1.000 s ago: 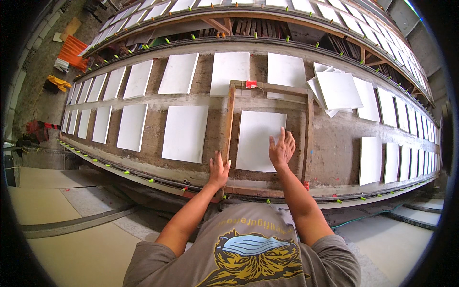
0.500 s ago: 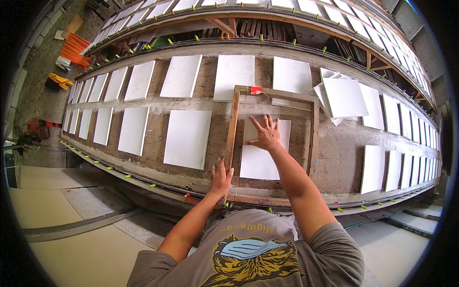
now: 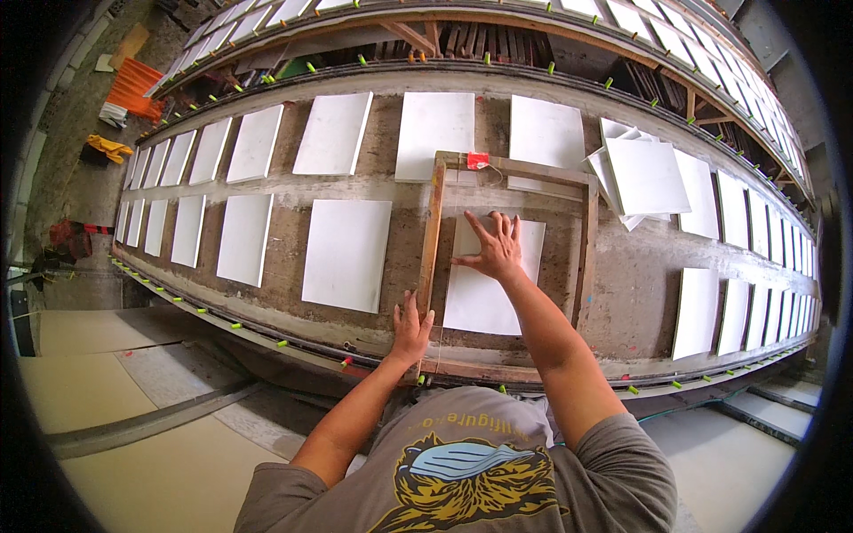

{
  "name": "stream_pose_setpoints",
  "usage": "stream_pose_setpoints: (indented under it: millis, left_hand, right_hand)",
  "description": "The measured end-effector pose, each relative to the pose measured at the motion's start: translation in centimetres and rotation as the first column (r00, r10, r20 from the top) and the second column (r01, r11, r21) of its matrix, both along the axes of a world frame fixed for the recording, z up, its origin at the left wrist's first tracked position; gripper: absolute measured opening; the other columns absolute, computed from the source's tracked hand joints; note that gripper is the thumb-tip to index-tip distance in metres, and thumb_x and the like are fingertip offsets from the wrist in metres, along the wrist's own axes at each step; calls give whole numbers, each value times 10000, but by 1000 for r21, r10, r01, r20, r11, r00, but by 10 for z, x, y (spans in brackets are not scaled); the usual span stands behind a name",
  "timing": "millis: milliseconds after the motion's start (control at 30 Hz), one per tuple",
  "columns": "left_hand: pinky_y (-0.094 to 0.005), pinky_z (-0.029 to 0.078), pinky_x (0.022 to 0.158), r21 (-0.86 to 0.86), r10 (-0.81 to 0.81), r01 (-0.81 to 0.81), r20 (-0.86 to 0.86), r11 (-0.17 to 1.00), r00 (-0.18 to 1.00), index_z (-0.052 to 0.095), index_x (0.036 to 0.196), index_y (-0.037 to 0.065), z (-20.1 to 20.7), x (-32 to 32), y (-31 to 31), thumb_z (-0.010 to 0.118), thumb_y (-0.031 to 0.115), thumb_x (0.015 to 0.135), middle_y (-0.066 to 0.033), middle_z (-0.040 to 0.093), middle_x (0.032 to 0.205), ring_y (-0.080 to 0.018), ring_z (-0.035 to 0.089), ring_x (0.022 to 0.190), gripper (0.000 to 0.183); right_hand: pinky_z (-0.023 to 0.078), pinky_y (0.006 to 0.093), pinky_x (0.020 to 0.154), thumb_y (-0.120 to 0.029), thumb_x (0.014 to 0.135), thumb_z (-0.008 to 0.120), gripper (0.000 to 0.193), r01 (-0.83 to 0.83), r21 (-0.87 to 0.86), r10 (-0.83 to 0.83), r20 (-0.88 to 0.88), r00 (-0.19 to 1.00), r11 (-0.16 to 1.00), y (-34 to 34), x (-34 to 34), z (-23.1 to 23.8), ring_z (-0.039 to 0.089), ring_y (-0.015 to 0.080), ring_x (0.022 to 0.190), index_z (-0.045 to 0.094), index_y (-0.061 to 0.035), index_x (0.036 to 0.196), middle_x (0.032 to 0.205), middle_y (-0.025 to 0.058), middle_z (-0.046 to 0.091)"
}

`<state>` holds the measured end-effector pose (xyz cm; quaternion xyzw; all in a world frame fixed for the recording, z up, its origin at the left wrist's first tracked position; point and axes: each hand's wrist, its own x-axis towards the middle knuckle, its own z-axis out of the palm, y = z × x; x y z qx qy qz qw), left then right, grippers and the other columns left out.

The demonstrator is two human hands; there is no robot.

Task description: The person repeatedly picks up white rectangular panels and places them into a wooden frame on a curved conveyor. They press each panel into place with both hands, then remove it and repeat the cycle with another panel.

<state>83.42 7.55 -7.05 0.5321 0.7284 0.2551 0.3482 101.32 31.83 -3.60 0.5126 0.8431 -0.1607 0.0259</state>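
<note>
A wooden frame [image 3: 587, 253] lies on the long table around a white rectangular sheet [image 3: 484, 302]. My right hand [image 3: 494, 250] reaches inside the frame, fingers spread over the upper part of that sheet; whether any mesh lies between them I cannot tell. At the frame's left bar, near its lower end, my left hand [image 3: 411, 329] rests with fingers stretched out, its edge against the wood. A red tag [image 3: 478, 161] with a thin string sits on the frame's far bar. The far bar overlaps the near ends of two other white sheets.
White sheets, such as one to the left [image 3: 345, 253], lie in two rows along the table [image 3: 631, 293]. A loose stack of sheets [image 3: 646, 178] sits beyond the frame's right corner. Small green pegs [image 3: 282, 343] line the table edge. Another sheet-covered table [image 3: 498, 19] stands behind.
Both hands and the frame keep their places. The view has shifted slightly; the right hand's fingers look a little more bent.
</note>
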Motion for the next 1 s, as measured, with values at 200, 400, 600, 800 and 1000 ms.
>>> stream_pose_setpoints:
  millis: [200,400,600,800,1000]
  left_hand:
    - [-607,29,1240,30,6,-6,12,1000,1000,190,1612,-24,0,2,0,423,469,1089,-319,236,1652,-406,165,1580,755]
    - [-617,30,1236,28,-11,11,-6,1000,1000,191,1612,-21,4,0,1,414,461,1093,-319,237,1652,-392,169,1582,742]
    - [-618,29,1237,16,-17,18,-27,1000,999,165,1608,-40,3,1,1,403,455,1096,-314,227,1658,-396,169,1581,751]
    - [-619,38,1237,4,-18,18,-36,1000,999,152,1614,-31,-1,1,-1,405,433,1098,-305,223,1662,-404,173,1579,739]
    - [-626,40,1233,1,-31,31,-50,1000,998,134,1621,-23,2,0,-1,420,414,1097,-298,206,1672,-402,164,1582,740]
  right_hand:
    - [26,615,1277,-942,656,625,1204,-7,-18,8,42,999,1000,1,0,-2,210,385,1543,156,-447,1648,1600,207,307]
    - [37,590,1283,-909,743,581,1137,-39,-39,42,80,996,998,3,-1,11,132,372,1582,158,-390,1662,1679,195,205]
    - [49,562,1288,-810,906,473,943,-19,88,21,-25,999,996,-32,22,-18,40,348,1609,162,-352,1670,1745,141,62]
    - [70,569,1282,-798,945,406,917,-138,-8,138,30,990,990,-99,35,-9,61,349,1608,151,-309,1677,1750,121,62]
    - [108,547,1285,-788,945,422,911,-231,51,229,32,973,972,-71,38,-5,138,295,1604,183,-296,1673,1744,75,147]
